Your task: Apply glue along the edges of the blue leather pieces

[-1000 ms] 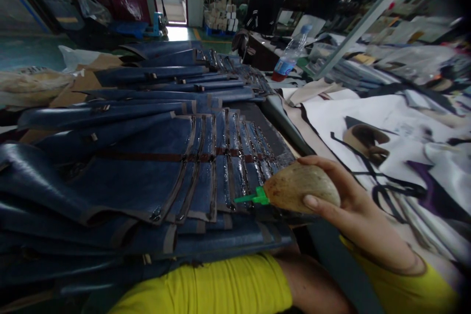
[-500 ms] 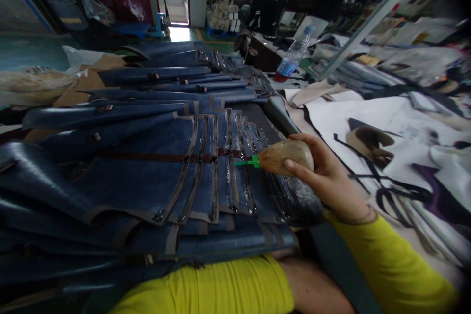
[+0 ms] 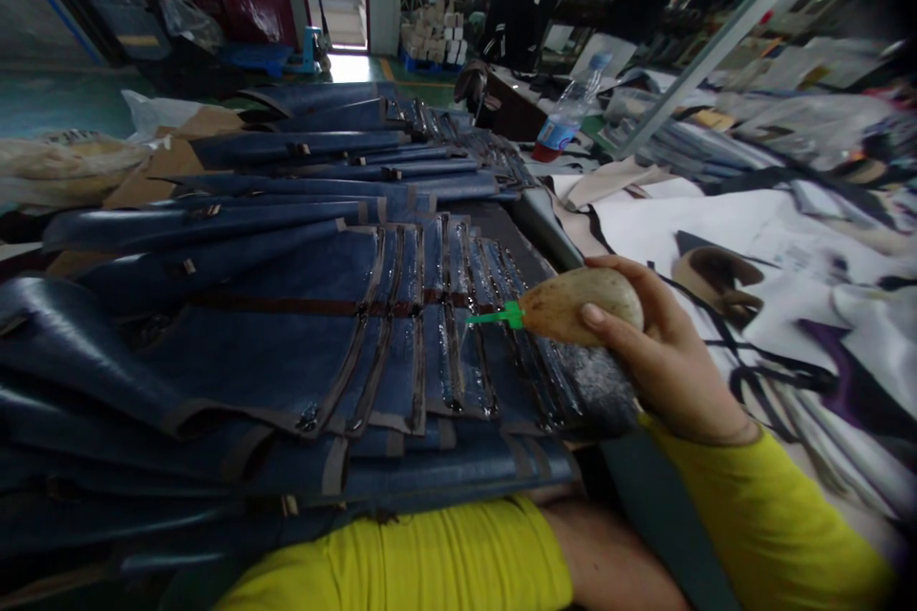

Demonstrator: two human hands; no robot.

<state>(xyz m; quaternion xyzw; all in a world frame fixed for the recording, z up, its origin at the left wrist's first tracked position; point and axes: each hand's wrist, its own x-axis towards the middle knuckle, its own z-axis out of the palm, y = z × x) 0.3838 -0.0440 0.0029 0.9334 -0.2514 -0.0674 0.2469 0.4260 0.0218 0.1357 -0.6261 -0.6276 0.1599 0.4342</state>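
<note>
My right hand [image 3: 645, 334] is closed around a cream-coloured glue squeeze bottle [image 3: 584, 305], its thumb along the near side. The bottle lies nearly level, with its thin green nozzle [image 3: 494, 316] pointing left. A fine strand seems to hang from the tip. Beneath it, overlapping blue leather-like panels [image 3: 272, 353] are fanned out, and wet, shiny lines of glue [image 3: 451, 363] run along their edge strips. A brown band [image 3: 287, 305] crosses the panels. My left forearm [image 3: 616, 544], in a yellow sleeve, crosses the bottom of the view; the left hand itself does not show.
More folded blue panels [image 3: 301, 148] lie behind the fanned ones. A plastic bottle [image 3: 569, 110] with red liquid stands at the back. White sheets and dark straps [image 3: 759, 372] cover the right side. A metal post [image 3: 731, 38] slants above. Other people are in the background.
My right hand and the glue bottle have moved a little to the right, drawing the nozzle tip slightly right too. The left forearm and the panels look unchanged.
</note>
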